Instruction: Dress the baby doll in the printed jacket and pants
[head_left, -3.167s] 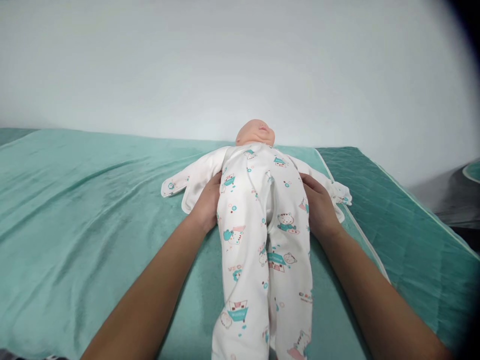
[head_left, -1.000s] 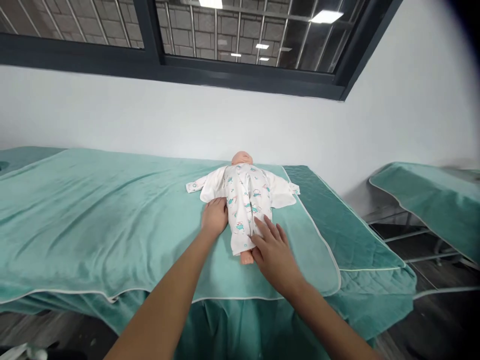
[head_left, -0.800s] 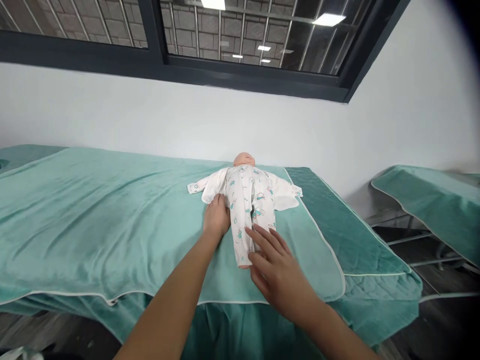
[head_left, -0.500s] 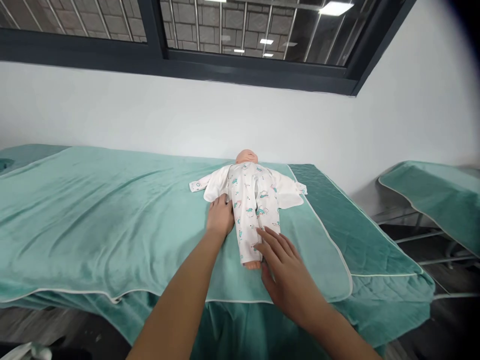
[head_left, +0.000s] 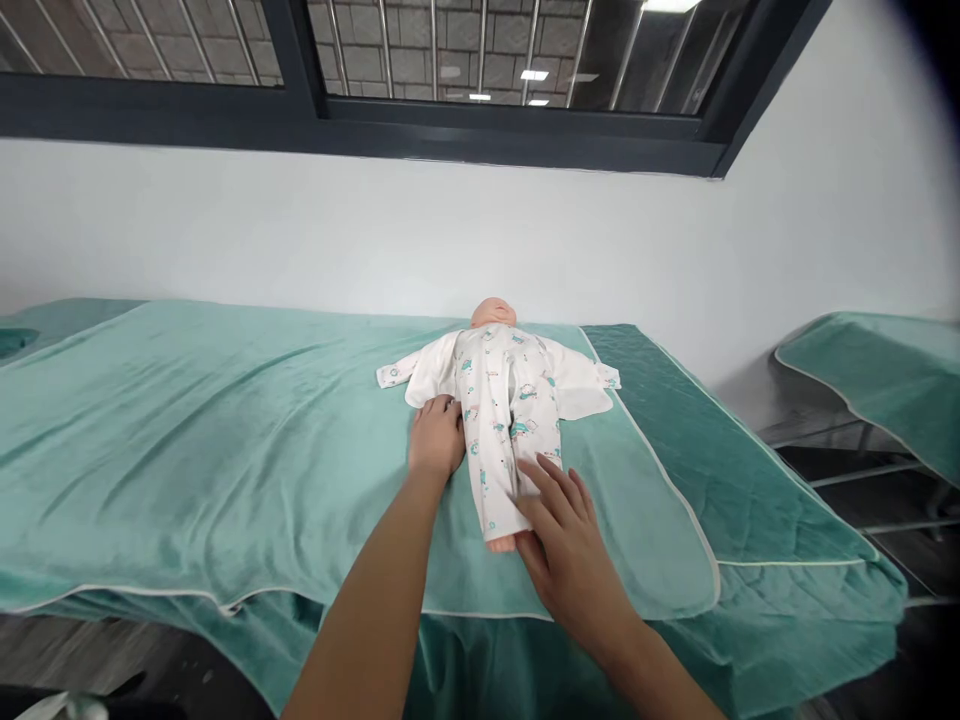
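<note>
A baby doll [head_left: 493,311] lies on its back, head toward the wall. It wears a white printed top [head_left: 435,362] with the sleeves spread and white printed trousers [head_left: 499,430]. My left hand [head_left: 436,438] is at the trousers' left edge near the waist, its fingers bent together against the cloth; the fingertips are partly hidden. Over the lower right trouser leg my right hand [head_left: 566,540] rests with fingers spread, its thumb beside the cuff. Bare doll toes [head_left: 501,545] show below the left cuff.
Under the doll a light green blanket [head_left: 225,430] covers much of the bed, above a darker green quilted cover [head_left: 720,470]. A white wall [head_left: 300,230] and a dark-framed window [head_left: 510,138] stand behind. Another green-covered bed [head_left: 885,370] with metal rails is at the right.
My right hand has settled closer onto the trouser leg, and the cuff has shifted slightly toward me. My left hand stays at the doll's side. The view has tilted a little.
</note>
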